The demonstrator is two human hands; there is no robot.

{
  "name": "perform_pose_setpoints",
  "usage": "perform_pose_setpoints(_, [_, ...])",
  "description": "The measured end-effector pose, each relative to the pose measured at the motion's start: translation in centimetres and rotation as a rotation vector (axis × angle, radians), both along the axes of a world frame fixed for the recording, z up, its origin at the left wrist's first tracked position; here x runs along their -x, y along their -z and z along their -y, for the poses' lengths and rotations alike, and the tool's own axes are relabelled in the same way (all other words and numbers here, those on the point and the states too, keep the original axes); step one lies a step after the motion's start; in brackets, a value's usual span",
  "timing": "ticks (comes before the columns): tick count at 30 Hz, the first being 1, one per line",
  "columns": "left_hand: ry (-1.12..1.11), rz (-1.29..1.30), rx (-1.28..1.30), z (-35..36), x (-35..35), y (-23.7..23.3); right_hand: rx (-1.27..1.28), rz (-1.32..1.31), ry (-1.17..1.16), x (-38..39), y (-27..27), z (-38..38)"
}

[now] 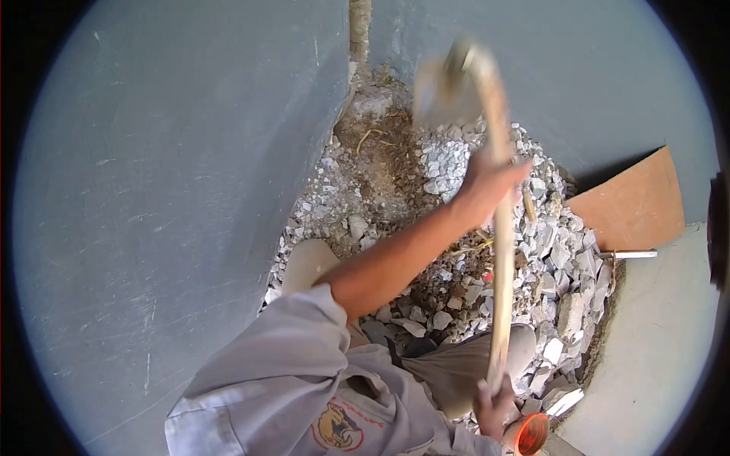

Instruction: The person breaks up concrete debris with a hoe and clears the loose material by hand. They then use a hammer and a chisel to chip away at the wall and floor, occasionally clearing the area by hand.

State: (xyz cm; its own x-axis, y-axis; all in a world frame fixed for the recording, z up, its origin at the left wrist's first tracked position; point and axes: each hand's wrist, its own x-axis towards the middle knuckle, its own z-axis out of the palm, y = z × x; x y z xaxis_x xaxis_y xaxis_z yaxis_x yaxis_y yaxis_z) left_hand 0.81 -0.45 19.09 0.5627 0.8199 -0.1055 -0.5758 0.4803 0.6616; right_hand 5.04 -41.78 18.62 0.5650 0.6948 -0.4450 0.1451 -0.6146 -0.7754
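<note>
A hoe-like tool with a long, curved wooden handle [503, 281] stands across the view, its metal head [445, 87] blurred at the top, in front of the wall. Midway along the handle, my left hand [489, 188] is closed round the wood. My right hand [495, 409] grips the lower end, close to my bent knee. Under and around the tool lies broken rubble [559, 251] of grey and white pieces. Brown soil [384, 163] shows in a hollow left of the metal head.
Grey walls [175, 190] rise on both sides of a corner with a rough vertical groove [360, 30]. A brown board [635, 201] leans at the right, above a pale slab [654, 327]. Beside my right hand is an orange round object [530, 435].
</note>
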Motion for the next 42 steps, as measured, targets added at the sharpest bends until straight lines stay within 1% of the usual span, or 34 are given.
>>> perform_pose_setpoints(1, [-0.071, 0.061, -0.231, -1.8, 0.7, -3.8, -0.141, 0.101, -0.039, 0.7, 3.3, -2.3])
perform_pose_setpoints(2, [-0.143, -0.070, -0.400, -2.5, 1.7, -8.0, -0.272, 0.281, -0.150, 2.3, 4.0, -7.3])
perform_pose_setpoints(3, [-0.214, -0.203, -0.569, -3.1, 2.3, -10.5, -0.305, 0.140, -0.185, 2.2, 7.5, -10.8])
perform_pose_setpoints(4, [-0.315, -0.332, -0.693, -3.8, 2.4, -10.4, -0.506, 0.254, -0.199, 4.1, 7.3, -16.9])
perform_pose_setpoints(6, [-0.516, -0.604, -0.938, -4.9, 2.5, -8.8, -0.615, 0.136, -0.157, 5.9, 6.7, -25.9])
perform_pose_setpoints(7, [-0.466, -0.663, -0.856, -5.3, 3.2, -7.0, -0.669, 0.077, -0.138, 6.8, 6.5, -30.4])
perform_pose_setpoints(8, [-0.419, -0.716, -0.776, -5.8, 4.1, -4.4, -0.761, 0.005, -0.112, 7.1, 9.1, -33.6])
perform_pose_setpoints(9, [-0.366, -0.768, -0.694, -6.2, 5.2, -1.6, -0.741, -0.027, -0.120, 8.0, 11.5, -33.8])
perform_pose_setpoints(11, [-0.359, -0.837, -0.558, -4.9, 7.4, 4.4, -0.704, -0.078, -0.144, 9.8, 16.1, -33.6])
perform_pose_setpoints(12, [-0.384, -0.911, -0.547, -4.1, 7.4, 12.6, -0.626, 0.060, -0.206, 10.2, 20.7, -30.9])
perform_pose_setpoints(13, [-0.451, -0.961, -0.551, -1.8, 8.1, 20.0, -0.552, 0.199, -0.258, 10.4, 25.7, -26.7])
perform_pose_setpoints(14, [-0.355, -1.136, -0.294, 1.7, 9.1, 25.5, -0.354, 0.126, -0.296, 11.0, 27.2, -23.6])
perform_pose_setpoints(15, [-0.069, -1.132, 0.042, 3.2, 10.4, 30.9, -0.084, -0.064, -0.327, 11.1, 25.3, -22.1])
perform_pose_setpoints(16, [-0.068, -1.138, 0.089, 2.7, 9.5, 30.7, 0.065, -0.194, -0.328, 10.9, 22.8, -21.8])
perform_pose_setpoints(17, [-0.074, -1.150, 0.130, 0.8, 8.9, 30.0, 0.106, -0.288, -0.302, 10.7, 20.2, -22.2])
perform_pose_setpoints(18, [-0.076, -1.181, 0.188, -0.5, 9.3, 29.6, 0.082, -0.384, -0.258, 10.3, 17.0, -23.8])
perform_pose_setpoints(19, [-0.123, -0.897, 0.231, -1.9, 9.9, 26.1, 0.049, -0.496, -0.209, 10.1, 14.4, -25.6])
perform_pose_setpoints(20, [-0.093, -0.767, 0.285, -4.4, 9.7, 27.0, 0.018, -0.608, -0.157, 9.9, 11.9, -27.5])
perform_pose_setpoints(21, [-0.092, -0.767, 0.290, -5.7, 9.9, 25.8, -0.023, -0.709, -0.105, 9.4, 10.6, -28.9])
perform_pose_setpoints(23, [-0.085, -0.765, 0.280, -7.5, 9.9, 22.1, -0.027, -0.765, -0.086, 9.2, 9.8, -30.3])
perform_pose_setpoints(24, [-0.106, -0.822, 0.291, -7.3, 9.7, 22.3, -0.023, -0.793, -0.069, 9.0, 9.5, -30.2])
perform_pose_setpoints(26, [-0.147, -0.938, 0.314, -5.9, 9.2, 24.0, 0.002, -0.610, -0.102, 9.6, 11.2, -27.3])
perform_pose_setpoints(27, [-0.156, -0.961, 0.278, -3.6, 8.9, 24.9, 0.021, -0.521, -0.119, 9.9, 12.8, -24.8])
perform_pose_setpoints(28, [-0.166, -0.982, 0.240, -0.7, 8.5, 25.6, 0.031, -0.516, -0.109, 9.3, 14.8, -22.3])
perform_pose_setpoints(30, [-0.153, -0.878, 0.214, -1.4, 8.1, 24.6, 0.008, -0.557, -0.058, 8.4, 12.7, -19.6])
perform_pose_setpoints(32, [0.008, -0.665, 0.307, 1.3, 8.2, 21.5, 0.041, -0.386, -0.127, 7.3, 8.4, -14.3])
perform_pose_setpoints(34, [0.001, -0.534, 0.476, 1.9, 7.0, 20.6, -0.022, 0.034, -0.398, 5.2, 8.0, -7.8])
perform_pose_setpoints(35, [-0.006, -0.469, 0.547, 2.0, 6.3, 19.8, 0.006, 0.009, -0.348, 4.7, 7.1, -7.5])
perform_pose_setpoints(36, [-0.038, -0.571, 0.530, 3.2, 5.5, 16.9, 0.039, -0.023, -0.294, 4.7, 5.7, -7.2])
perform_pose_setpoints(37, [-0.051, -0.492, 0.448, 2.8, 5.0, 15.7, 0.071, -0.051, -0.235, 4.6, 4.8, -7.2])
perform_pose_setpoints(38, [-0.065, -0.408, 0.369, 2.0, 4.4, 15.1, -0.012, 0.080, -0.300, 4.7, 4.7, -8.1])
perform_pose_setpoints(39, [-0.077, -0.328, 0.303, 1.7, 4.0, 14.4, -0.124, 0.103, -0.295, 4.4, 6.4, -8.7])
perform_pose_setpoints(41, [-0.142, -0.393, 0.074, -1.3, 3.6, 9.8, -0.344, 0.139, -0.289, 4.0, 11.8, -10.6])
perform_pose_setpoints(42, [-0.167, -0.416, -0.069, -2.9, 3.8, 7.4, -0.347, 0.014, -0.231, 4.5, 12.3, -12.9])
